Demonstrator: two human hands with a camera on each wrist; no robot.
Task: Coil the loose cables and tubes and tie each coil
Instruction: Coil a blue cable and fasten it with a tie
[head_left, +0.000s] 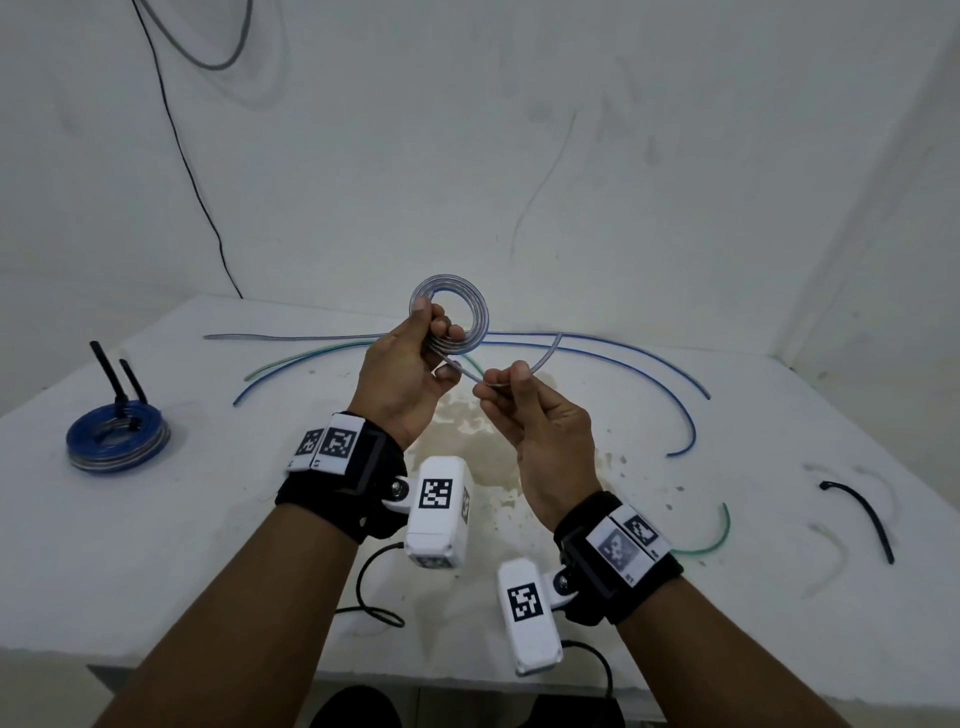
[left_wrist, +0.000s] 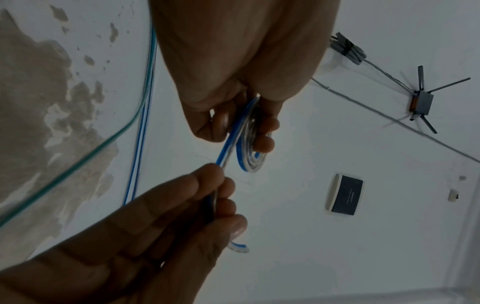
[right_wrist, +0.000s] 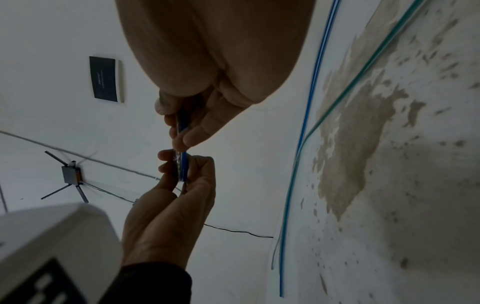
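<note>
Head view, lower half of the frame: both forearms reach up from the bottom edge, each with a black wrist strap carrying a white camera block. At frame centre the right hand (head_left: 540, 415) pinches the free run of a clear blue-striped tube (head_left: 519, 378) between thumb and fingertips. Just left of it the left hand (head_left: 408, 371) grips the small coil (head_left: 450, 321) already wound from that same tube, fingers curled round its lower edge, the loops standing upright above the white table (head_left: 208, 545). A brownish stain (head_left: 467, 441) marks the tabletop under the hands.

Beyond the hands, loose blue tubes (head_left: 649, 358) and a green tube (head_left: 291, 358) lie across the middle of the table; the held tube seems to trail off among them, though the overlap makes that hard to follow. At lower right lies a loose black tie (head_left: 862, 514). At far left sits a finished blue coil (head_left: 118, 437), bound with black ties that stick upward. A black cable (head_left: 182, 156) hangs down the wall at upper left.
</note>
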